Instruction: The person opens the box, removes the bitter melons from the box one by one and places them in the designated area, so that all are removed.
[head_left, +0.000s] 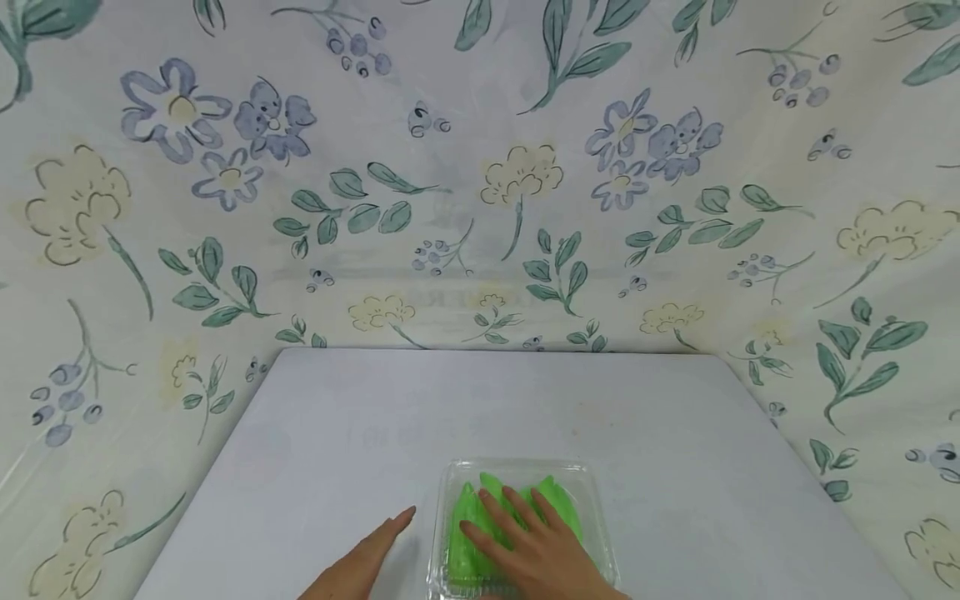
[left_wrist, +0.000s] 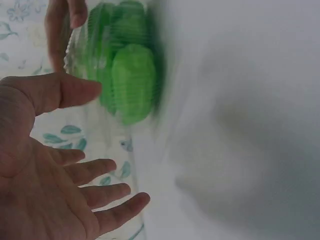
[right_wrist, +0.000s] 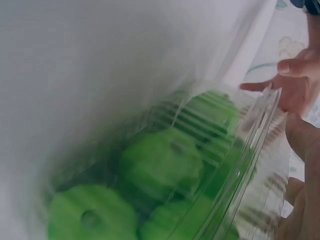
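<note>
A clear plastic clamshell box (head_left: 596, 508) lies at the near middle of the table, its lid shut. Inside are several bright green, ribbed, tapered pieces (head_left: 461, 542); their kind is unclear. My right hand (head_left: 543, 554) rests on top of the lid, fingers spread and straight. To the left of the box, apart from it in the head view, is my left hand (head_left: 363, 562). The left wrist view shows that hand (left_wrist: 45, 165) with its palm showing and fingers extended, holding nothing. Rounded ends of the green pieces (right_wrist: 162, 160) show through the box wall in the right wrist view.
A white table (head_left: 360, 433) extends beyond the box and to both sides. Floral cloth (head_left: 465, 208) hangs behind the table's far edge and along its sides. A few faint specks mark the tabletop behind the box.
</note>
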